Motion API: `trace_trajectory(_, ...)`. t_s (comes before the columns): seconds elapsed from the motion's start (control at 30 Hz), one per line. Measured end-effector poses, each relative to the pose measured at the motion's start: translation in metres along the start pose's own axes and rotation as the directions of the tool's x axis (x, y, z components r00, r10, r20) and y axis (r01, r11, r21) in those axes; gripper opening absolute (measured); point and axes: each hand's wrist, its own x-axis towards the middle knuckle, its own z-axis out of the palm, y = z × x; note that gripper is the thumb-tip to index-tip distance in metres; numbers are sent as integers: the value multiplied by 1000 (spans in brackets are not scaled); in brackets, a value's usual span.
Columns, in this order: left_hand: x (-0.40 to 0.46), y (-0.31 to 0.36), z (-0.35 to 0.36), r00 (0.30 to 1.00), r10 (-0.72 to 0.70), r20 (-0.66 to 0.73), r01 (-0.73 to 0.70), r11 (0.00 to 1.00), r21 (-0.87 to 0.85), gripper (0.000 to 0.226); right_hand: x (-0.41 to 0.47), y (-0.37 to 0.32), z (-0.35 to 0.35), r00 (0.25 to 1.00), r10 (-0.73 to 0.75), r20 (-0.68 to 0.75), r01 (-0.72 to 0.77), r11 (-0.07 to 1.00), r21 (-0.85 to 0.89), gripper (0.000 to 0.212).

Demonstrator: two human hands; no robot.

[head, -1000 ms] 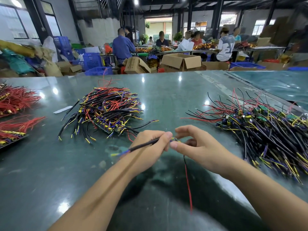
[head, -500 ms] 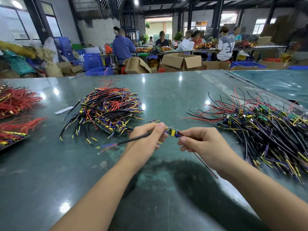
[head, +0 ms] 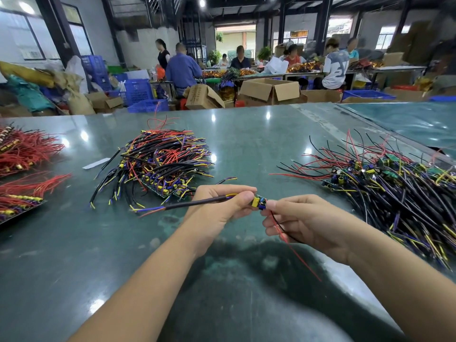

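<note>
Between my two hands I hold a small circuit board (head: 259,201) with a yellow part and wires on both ends. My left hand (head: 217,208) grips its black sleeved cable (head: 195,204), which runs out to the left and ends in loose blue, yellow and red leads. My right hand (head: 306,222) pinches the board's right end, and a thin red wire (head: 299,259) and a black wire hang from it toward me. Both hands hover just above the green table (head: 246,144).
A stacked pile of wired boards (head: 158,166) lies ahead on the left. A loose heap of similar boards (head: 394,188) spreads on the right. Red wire bundles (head: 22,154) lie at the far left edge. Cardboard boxes (head: 270,91), blue crates and seated people are beyond the table.
Both hands rose slightly and moved away from me with the board. The board turned so that its yellow part shows, and the red wire now trails under my right hand.
</note>
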Motion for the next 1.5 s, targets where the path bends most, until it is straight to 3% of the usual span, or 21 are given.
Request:
trace_trajectory(0.2, -3, 4, 0, 998, 15, 64, -17, 999, 38, 13, -3, -3, -5, 996, 36, 79, -45, 993, 108, 15)
trace_trajectory(0.3, -3, 3, 1, 997, 4, 71, -10, 996, 85, 7, -4, -4, -6, 997, -55, -52, 44, 980, -193, 9)
trace_trajectory(0.43, 0, -3, 4, 996, 89, 3, -85, 943, 322, 16, 0, 0, -4, 926, -307, -219, 125, 797, -591, 15)
trace_trajectory(0.5, 1, -5, 3, 994, 112, -21, -97, 929, 357, 15, 3, 5, 1, 875, -400, -274, 88, 686, -723, 19)
trace_trajectory(0.57, 2, -6, 4, 992, 122, -42, -99, 929, 356, 15, 6, 9, 6, 820, -470, -326, 71, 649, -757, 20)
trace_trajectory(0.67, 4, -8, 8, 989, 125, -81, -95, 948, 302, 18, 13, 10, 10, 780, -497, -380, 105, 703, -704, 17)
trace_trajectory(0.8, 6, -6, 8, 983, 111, -148, -89, 985, 147, 17, 20, 9, 11, 769, -482, -419, 184, 796, -576, 12)
trace_trajectory(0.9, 6, -4, 3, 976, 96, -194, -86, 994, 60, 17, 22, 9, 4, 779, -461, -425, 168, 806, -567, 17)
trace_trajectory(1.03, 5, -4, 5, 983, 87, -161, -74, 993, 87, 17, 24, 14, -1, 771, -437, -463, 86, 792, -605, 20)
trace_trajectory(1.13, 5, -4, 3, 984, 75, -161, -64, 995, 75, 15, 23, 14, -1, 780, -431, -453, 113, 810, -575, 18)
trace_trajectory(1.3, 7, -4, -3, 980, 63, -189, -48, 996, 80, 16, 16, 9, 1, 842, -342, -416, 151, 892, -427, 18)
trace_trajectory(1.5, 8, -5, -8, 987, 129, -95, -98, 954, 282, 26, 8, 4, -1, 931, -110, -349, 55, 985, -164, 14)
